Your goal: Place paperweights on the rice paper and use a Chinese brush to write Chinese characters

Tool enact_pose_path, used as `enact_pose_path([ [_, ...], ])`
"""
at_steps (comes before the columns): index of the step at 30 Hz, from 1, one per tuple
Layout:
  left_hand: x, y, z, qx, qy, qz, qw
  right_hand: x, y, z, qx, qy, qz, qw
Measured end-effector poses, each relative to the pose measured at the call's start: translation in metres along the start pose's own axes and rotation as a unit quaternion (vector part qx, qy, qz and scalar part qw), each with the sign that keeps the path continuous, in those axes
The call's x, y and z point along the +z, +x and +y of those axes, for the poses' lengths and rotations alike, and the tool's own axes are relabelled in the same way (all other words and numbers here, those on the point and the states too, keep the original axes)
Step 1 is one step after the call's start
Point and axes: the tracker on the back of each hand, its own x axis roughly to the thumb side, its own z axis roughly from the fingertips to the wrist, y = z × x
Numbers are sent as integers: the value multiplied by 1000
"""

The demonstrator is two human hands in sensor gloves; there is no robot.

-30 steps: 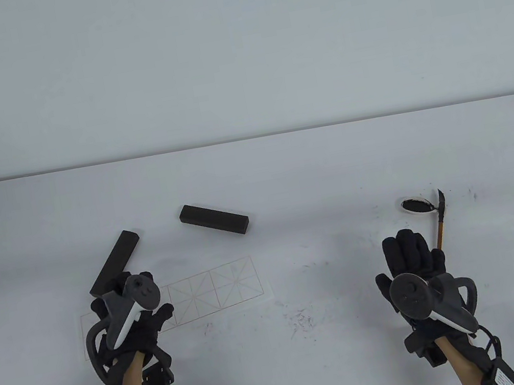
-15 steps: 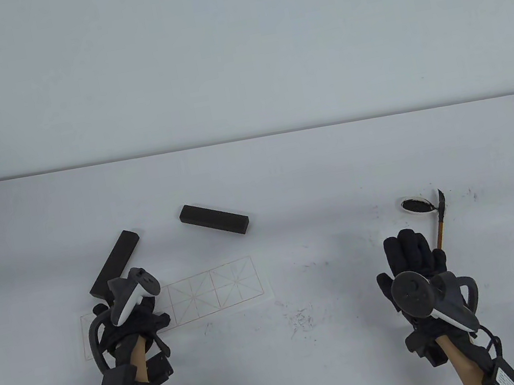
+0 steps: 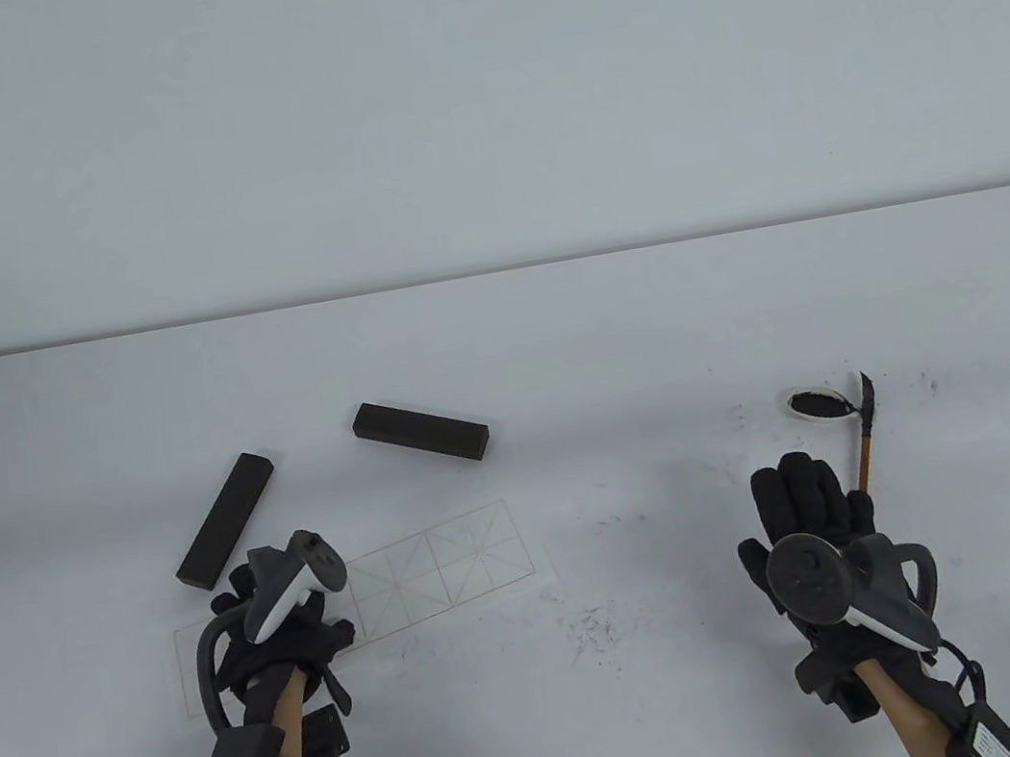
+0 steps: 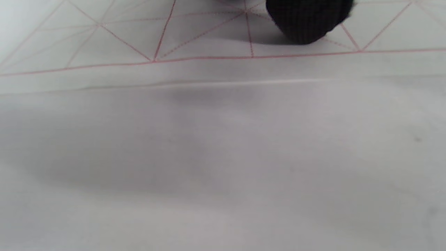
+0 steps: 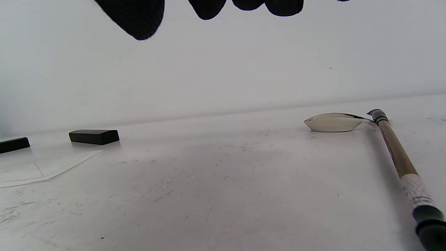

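Pressing the thin grid-lined rice paper (image 3: 442, 573) flat, left hand (image 3: 281, 633) fingers spread.

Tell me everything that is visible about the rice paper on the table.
The rice paper is a thin white strip lying flat on the white table, slightly slanted, its right end farther from the person. It carries a row of red squares, each divided by crossing and diagonal lines; no ink marks can be made out on it. The left hand rests on its left part, and the left wrist view shows a fingertip on the grid. Neither paperweight touches it.
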Motion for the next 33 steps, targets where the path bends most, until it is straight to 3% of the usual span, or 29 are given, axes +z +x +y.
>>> enact_pose_path([
  [20, 48, 121, -19, -168, 44, -125, 977, 0, 2, 0, -3, 6, -3, 1000],
  [33, 65, 145, -31, -201, 54, -154, 966, 0, 2, 0, -4, 7, -4, 1000],
])
